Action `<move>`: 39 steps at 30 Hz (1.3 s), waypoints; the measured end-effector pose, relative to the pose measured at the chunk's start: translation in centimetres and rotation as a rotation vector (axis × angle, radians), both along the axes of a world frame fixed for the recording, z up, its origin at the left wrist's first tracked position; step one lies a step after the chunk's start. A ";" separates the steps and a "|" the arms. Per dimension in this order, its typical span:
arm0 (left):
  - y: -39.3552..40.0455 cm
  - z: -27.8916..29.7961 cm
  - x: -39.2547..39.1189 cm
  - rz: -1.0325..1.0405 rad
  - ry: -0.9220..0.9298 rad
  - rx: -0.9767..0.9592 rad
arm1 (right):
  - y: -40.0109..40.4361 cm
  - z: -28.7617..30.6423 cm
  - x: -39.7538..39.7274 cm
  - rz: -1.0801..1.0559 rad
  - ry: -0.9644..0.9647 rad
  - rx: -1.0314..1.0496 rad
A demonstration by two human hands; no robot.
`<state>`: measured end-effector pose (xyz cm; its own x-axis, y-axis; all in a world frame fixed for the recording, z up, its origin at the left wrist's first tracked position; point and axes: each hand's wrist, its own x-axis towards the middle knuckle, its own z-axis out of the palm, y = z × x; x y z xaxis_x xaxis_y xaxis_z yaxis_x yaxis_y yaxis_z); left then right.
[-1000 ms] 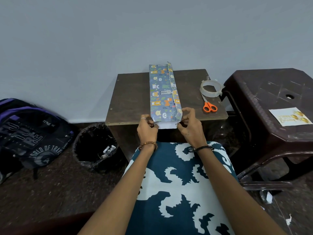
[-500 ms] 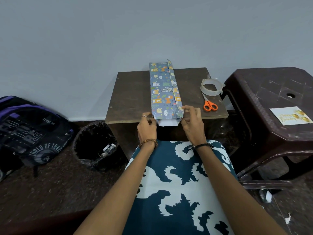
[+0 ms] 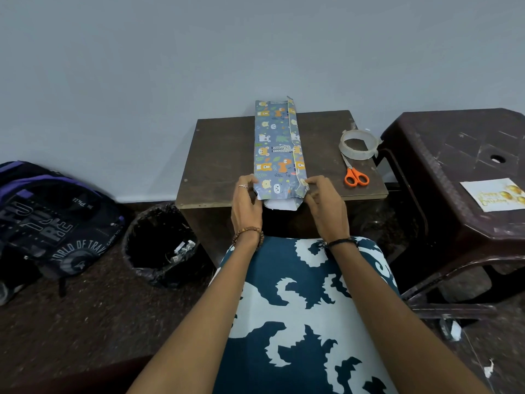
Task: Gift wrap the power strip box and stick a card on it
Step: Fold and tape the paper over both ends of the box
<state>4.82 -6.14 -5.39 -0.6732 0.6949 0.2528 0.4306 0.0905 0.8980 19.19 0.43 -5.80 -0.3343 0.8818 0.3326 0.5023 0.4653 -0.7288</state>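
Observation:
The long power strip box (image 3: 277, 149), covered in blue animal-print wrapping paper, lies lengthwise on the small brown table (image 3: 221, 155). Its near end overhangs the table's front edge, where a white flap of paper (image 3: 279, 204) sticks out. My left hand (image 3: 245, 203) pinches the paper at the near left corner. My right hand (image 3: 324, 203) pinches the near right corner with curled fingers. A white card with gold lettering (image 3: 495, 194) lies on the dark plastic stool (image 3: 443, 166) to the right.
A tape roll (image 3: 358, 144) and orange-handled scissors (image 3: 353, 173) sit on the table's right side. A black-lined bin (image 3: 162, 245) stands on the floor left of the table, a dark backpack (image 3: 51, 223) further left. My lap carries a blue-and-white patterned cloth (image 3: 306, 308).
Both hands slid a little up and outward along the box's near end, pressing the side paper inward. The white end flap now shows more below the box.

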 end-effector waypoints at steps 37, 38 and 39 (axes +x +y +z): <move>1.0 -1.4 -1.1 0.015 -0.274 0.190 | -0.4 -0.2 -0.3 0.145 0.140 0.113; 1.0 -1.4 -1.2 0.007 -0.288 0.192 | -0.4 -0.3 -0.3 0.143 0.128 0.115; 1.0 -1.4 -1.2 0.000 -0.297 0.195 | -0.3 -0.3 -0.4 0.128 0.113 0.124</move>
<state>3.65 -5.14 -6.81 -0.7373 0.6528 0.1740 0.1484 -0.0948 0.9844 18.83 0.11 -6.15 -0.3949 0.7849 0.4775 0.3515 0.6093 -0.7108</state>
